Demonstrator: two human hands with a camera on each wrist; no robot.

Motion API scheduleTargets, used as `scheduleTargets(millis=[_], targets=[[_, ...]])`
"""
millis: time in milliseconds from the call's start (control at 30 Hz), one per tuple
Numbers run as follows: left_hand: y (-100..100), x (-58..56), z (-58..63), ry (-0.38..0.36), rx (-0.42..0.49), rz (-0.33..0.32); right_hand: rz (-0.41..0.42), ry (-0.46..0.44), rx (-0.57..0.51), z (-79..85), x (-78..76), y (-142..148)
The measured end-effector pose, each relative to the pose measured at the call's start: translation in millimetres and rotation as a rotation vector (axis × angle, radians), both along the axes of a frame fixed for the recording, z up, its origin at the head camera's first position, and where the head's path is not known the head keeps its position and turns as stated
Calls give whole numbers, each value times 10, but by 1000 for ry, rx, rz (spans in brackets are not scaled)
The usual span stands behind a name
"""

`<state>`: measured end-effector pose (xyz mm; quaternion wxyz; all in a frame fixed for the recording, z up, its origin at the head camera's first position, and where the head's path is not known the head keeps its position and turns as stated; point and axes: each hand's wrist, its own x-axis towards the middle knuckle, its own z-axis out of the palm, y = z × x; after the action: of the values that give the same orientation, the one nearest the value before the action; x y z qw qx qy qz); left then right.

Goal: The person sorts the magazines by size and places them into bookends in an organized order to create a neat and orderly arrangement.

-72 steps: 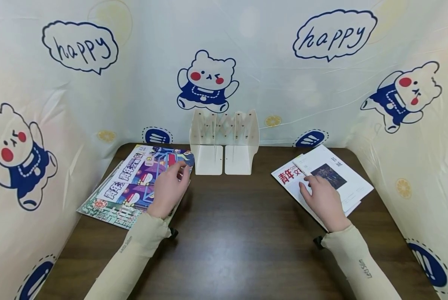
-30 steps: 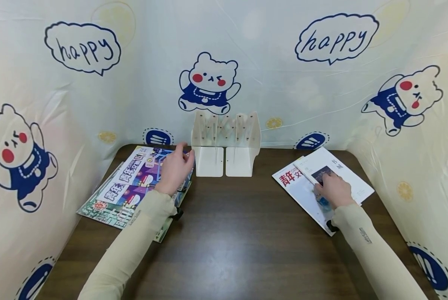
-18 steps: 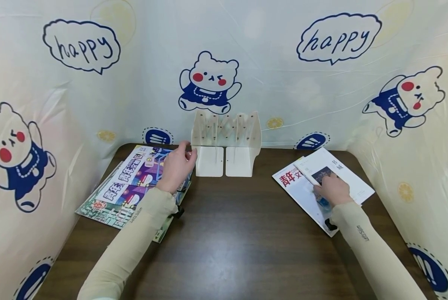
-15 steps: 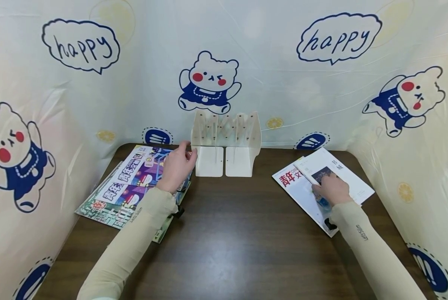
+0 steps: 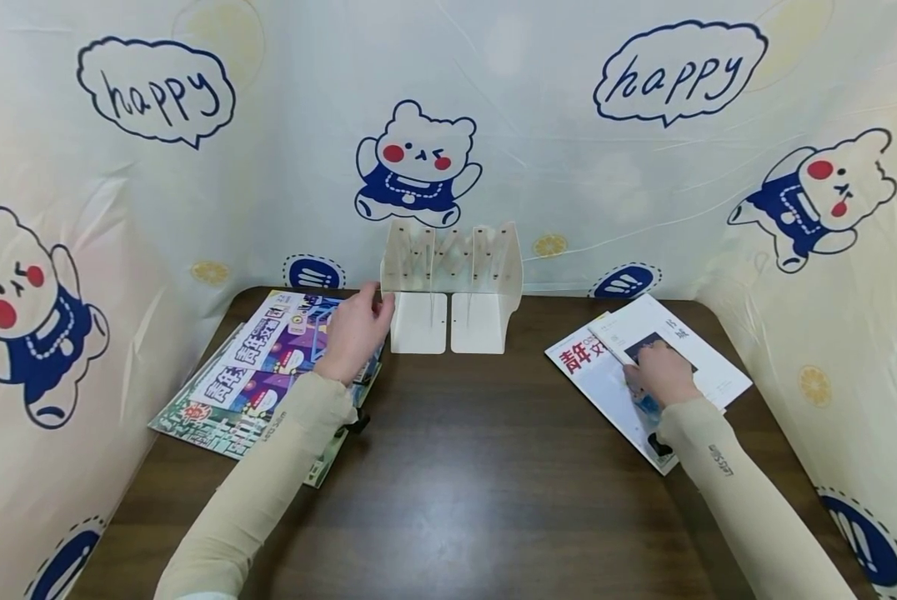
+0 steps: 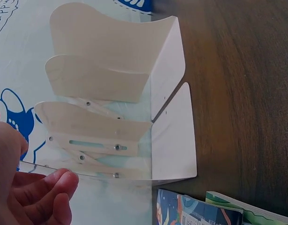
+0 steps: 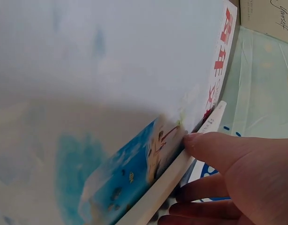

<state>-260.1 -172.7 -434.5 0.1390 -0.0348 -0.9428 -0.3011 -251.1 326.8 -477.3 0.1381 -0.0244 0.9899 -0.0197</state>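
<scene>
A white expandable bookend stands at the back middle of the table. My left hand pinches the edge of its left end panel; in the left wrist view the thumb and fingers lie on opposite sides of that thin edge. On the right, a white book with a dark cover picture overlaps a pale magazine with red lettering. My right hand grips the book by its left edge. The right wrist view shows the thumb by the spine and the other fingers across the cover.
Several colourful magazines lie stacked at the left, partly under my left forearm. The dark wooden table extends between the two piles. A printed cloth with bears surrounds the table's back and sides.
My left hand has moved from over the magazines to the bookend's left panel. The right hand has shifted right and taken hold of the white book. In the last half second both stay nearly still.
</scene>
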Motion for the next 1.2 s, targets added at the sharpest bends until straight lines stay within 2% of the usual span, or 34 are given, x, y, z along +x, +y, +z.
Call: scheduleTargets(millis=[333, 533, 667, 933, 1200], targets=[[-6, -48, -37, 26, -12, -26, 14, 11, 1, -10, -28, -27], [5, -43, -38, 40, -4, -43, 11, -7, 18, -72, -57, -21], [5, -51, -24, 38, -8, -43, 44, -3, 38, -101, -82, -33], [4, -61, -2, 28, -14, -27, 161, 4, 139, -124, -106, -95], [13, -69, -23, 11, -10, -30, 125, 50, 107, -115, -112, -153]])
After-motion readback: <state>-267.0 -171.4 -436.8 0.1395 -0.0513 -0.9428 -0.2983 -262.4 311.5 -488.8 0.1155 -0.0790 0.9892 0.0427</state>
